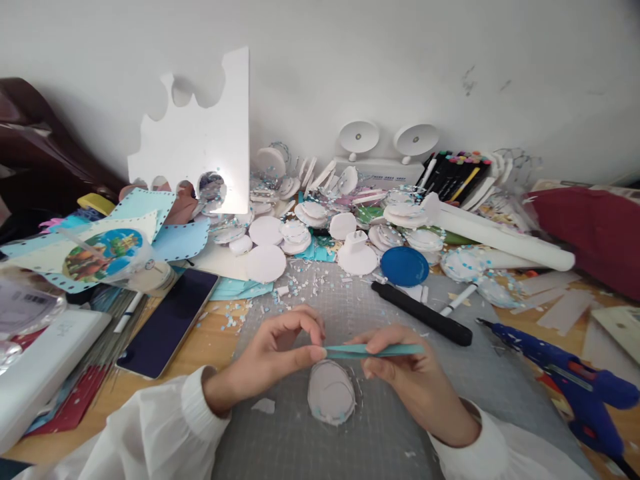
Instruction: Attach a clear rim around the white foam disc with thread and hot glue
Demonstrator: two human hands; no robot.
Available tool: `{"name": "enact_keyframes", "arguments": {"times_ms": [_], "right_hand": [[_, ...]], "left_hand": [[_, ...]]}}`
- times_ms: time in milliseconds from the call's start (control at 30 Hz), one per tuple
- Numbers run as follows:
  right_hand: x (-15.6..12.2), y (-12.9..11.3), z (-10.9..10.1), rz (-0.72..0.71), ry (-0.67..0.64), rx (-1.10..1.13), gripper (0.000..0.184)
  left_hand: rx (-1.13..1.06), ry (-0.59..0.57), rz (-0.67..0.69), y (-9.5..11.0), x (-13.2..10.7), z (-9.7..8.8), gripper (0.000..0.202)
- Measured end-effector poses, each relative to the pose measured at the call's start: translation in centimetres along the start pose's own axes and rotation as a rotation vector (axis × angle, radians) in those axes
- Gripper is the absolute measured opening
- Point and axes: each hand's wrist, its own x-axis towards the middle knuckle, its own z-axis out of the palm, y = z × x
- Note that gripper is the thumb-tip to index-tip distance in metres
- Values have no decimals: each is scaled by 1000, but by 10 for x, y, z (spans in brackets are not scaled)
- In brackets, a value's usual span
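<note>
My left hand point(273, 357) pinches the left end of a thin teal paper strip point(373, 350) between thumb and fingertips. My right hand point(410, 377) grips the same strip along its middle and right part, holding it level over a grey cutting mat point(360, 300). Just below the strip, between both hands, a white foam disc point(330, 393) with a blue-speckled edge lies on the mat. White sleeves cover both wrists.
Several white foam discs point(265, 230) are piled at the back. A blue lid point(404, 266), black pen point(423, 313), blue glue gun point(565, 370), dark phone point(170, 320), cut foam board point(200, 140), marker box point(453, 175) and white roll point(500, 233) surround the mat.
</note>
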Motion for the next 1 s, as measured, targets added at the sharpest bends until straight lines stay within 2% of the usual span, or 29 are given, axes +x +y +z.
{"name": "enact_keyframes", "arguments": {"times_ms": [200, 367, 433, 500, 567, 633, 733, 833, 900, 1000], "right_hand": [[-1, 2, -2, -30, -4, -26, 11], [-1, 2, -3, 14, -38, 22, 11], [0, -2, -4, 8, 17, 65, 11], [3, -8, -8, -28, 143, 128, 11], [6, -13, -13, -60, 255, 188, 12], [9, -14, -16, -47, 259, 203, 12], [10, -11, -14, 38, 81, 185, 16], [7, -6, -7, 114, -200, 144, 17], [5, -4, -3, 149, -340, 116, 15], [3, -4, -1, 157, -400, 102, 13]], "left_hand": [[30, -64, -9, 4, 0, -2, 21], [54, -148, -8, 6, -2, -4, 16], [52, -162, -9, 6, -3, -6, 15], [4, -120, -6, 5, -3, -9, 18], [-75, -22, 4, 4, -1, -12, 21], [-123, 80, 16, 3, 2, -14, 23], [-98, 149, 25, 3, 5, -15, 26], [-63, 132, 31, 2, 5, -13, 28], [-65, 118, 28, 1, 5, -11, 26], [-70, 117, 21, -2, 4, -10, 24]]}}
